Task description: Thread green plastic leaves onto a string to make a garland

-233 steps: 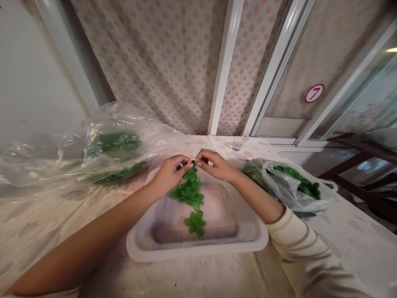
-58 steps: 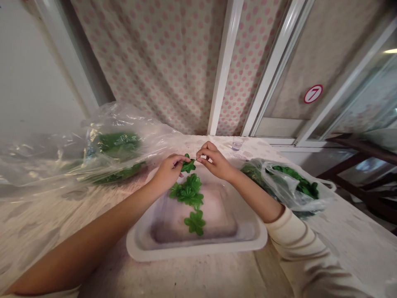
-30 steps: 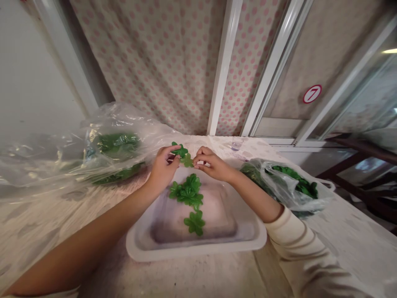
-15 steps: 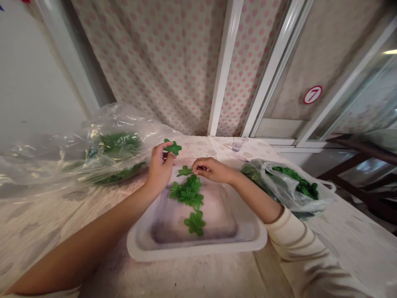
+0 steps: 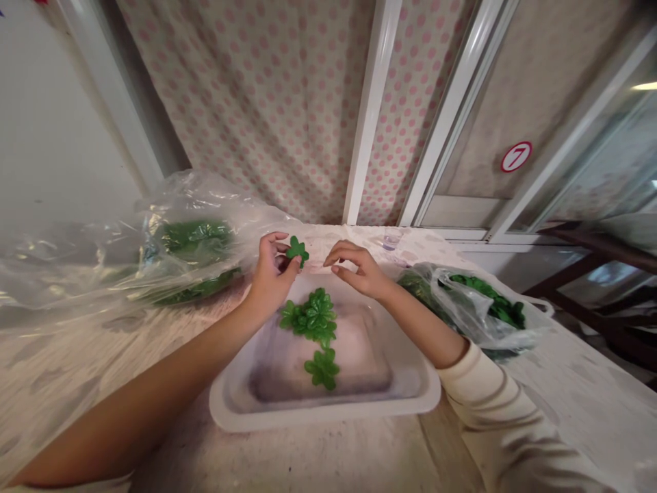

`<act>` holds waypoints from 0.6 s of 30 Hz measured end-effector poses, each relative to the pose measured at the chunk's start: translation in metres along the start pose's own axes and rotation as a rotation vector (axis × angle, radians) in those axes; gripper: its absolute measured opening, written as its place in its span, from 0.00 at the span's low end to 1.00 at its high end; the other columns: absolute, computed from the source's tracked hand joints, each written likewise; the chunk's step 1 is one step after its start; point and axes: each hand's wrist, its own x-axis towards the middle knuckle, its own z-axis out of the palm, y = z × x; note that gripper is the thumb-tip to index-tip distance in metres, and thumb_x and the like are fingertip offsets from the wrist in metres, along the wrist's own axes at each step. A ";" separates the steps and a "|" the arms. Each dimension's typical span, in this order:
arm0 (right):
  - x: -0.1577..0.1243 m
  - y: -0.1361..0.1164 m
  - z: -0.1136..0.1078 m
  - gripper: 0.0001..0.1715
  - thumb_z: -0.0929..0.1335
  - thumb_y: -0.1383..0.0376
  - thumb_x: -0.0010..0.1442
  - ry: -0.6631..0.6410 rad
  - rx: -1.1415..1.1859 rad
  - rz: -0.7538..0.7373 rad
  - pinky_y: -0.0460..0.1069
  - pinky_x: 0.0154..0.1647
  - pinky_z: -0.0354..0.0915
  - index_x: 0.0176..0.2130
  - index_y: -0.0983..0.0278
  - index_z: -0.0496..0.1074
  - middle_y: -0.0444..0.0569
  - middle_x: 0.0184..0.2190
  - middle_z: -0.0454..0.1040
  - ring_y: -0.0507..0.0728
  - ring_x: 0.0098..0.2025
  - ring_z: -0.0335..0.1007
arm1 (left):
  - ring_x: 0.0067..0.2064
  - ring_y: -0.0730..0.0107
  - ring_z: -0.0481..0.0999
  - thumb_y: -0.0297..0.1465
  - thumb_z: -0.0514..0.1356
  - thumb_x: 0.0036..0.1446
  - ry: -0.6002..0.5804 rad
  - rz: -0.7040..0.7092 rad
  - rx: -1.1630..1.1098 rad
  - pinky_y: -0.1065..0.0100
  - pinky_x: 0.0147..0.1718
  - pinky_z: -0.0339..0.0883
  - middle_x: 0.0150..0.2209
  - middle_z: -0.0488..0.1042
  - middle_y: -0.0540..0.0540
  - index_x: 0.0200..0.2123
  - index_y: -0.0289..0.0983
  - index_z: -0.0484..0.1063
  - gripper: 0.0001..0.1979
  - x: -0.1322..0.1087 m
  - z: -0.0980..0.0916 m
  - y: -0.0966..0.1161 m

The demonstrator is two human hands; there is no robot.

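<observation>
A person stands at a surface [image 5: 580, 411] with both arms reaching out over a white tray [image 5: 323, 415]. The left hand [image 5: 271, 277] is up near the far edge of the tray and holds a green clover-shaped piece [image 5: 298, 250] between the thumb and fingers. That piece is in the air, just past the tray's far edge, and it is not touching the other ones. The right hand [image 5: 356, 269] is open a little, with its fingers curved, and it is holding nothing that can be seen. In the tray there is a small heap of green clovers [image 5: 309, 316], and one more clover [image 5: 321, 368] sits just in front of it, touching its edge. So only a few clovers are in the tray so far, and much of the tray's floor is bare. More green clovers are left in the big clear bag [image 5: 198, 236] on the left and in the see-through bag [image 5: 472, 308] on the right. A cream sleeve [image 5: 503, 418] covers the right arm, and a little clear cup [image 5: 393, 239] stands at the back.
</observation>
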 end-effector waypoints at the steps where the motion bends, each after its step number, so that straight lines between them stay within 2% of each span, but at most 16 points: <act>1: 0.000 0.001 0.000 0.10 0.63 0.63 0.59 0.045 -0.036 -0.008 0.52 0.41 0.62 0.35 0.64 0.72 0.51 0.34 0.70 0.56 0.38 0.65 | 0.27 0.80 0.69 0.28 0.59 0.49 -0.043 -0.005 0.010 0.75 0.24 0.63 0.34 0.61 0.53 0.45 0.42 0.55 0.20 -0.001 0.000 0.000; 3: 0.001 0.001 0.000 0.12 0.63 0.61 0.59 0.092 -0.098 -0.025 0.56 0.48 0.60 0.40 0.63 0.72 0.53 0.40 0.70 0.57 0.45 0.64 | 0.27 0.80 0.69 0.28 0.59 0.49 -0.125 -0.016 0.027 0.74 0.25 0.63 0.33 0.62 0.53 0.45 0.41 0.56 0.20 -0.003 0.001 -0.001; 6: 0.001 0.000 -0.001 0.15 0.62 0.59 0.61 0.086 -0.167 -0.029 0.59 0.55 0.55 0.44 0.61 0.71 0.53 0.48 0.67 0.59 0.52 0.60 | 0.26 0.80 0.68 0.28 0.60 0.49 -0.194 -0.027 0.029 0.73 0.27 0.64 0.32 0.62 0.53 0.46 0.41 0.56 0.22 -0.004 0.002 -0.003; 13: 0.001 0.000 -0.002 0.18 0.62 0.59 0.61 -0.022 -0.198 0.011 0.61 0.58 0.50 0.50 0.57 0.68 0.52 0.56 0.61 0.60 0.57 0.54 | 0.27 0.79 0.68 0.28 0.61 0.47 -0.217 -0.033 0.036 0.72 0.29 0.64 0.32 0.63 0.53 0.47 0.41 0.55 0.24 -0.004 0.002 -0.006; 18: 0.001 0.000 -0.001 0.18 0.62 0.59 0.61 -0.010 -0.196 0.015 0.61 0.58 0.51 0.50 0.57 0.69 0.52 0.55 0.62 0.60 0.57 0.55 | 0.26 0.80 0.67 0.29 0.61 0.47 -0.231 -0.034 0.045 0.72 0.28 0.62 0.32 0.63 0.53 0.47 0.41 0.55 0.24 -0.005 0.002 -0.007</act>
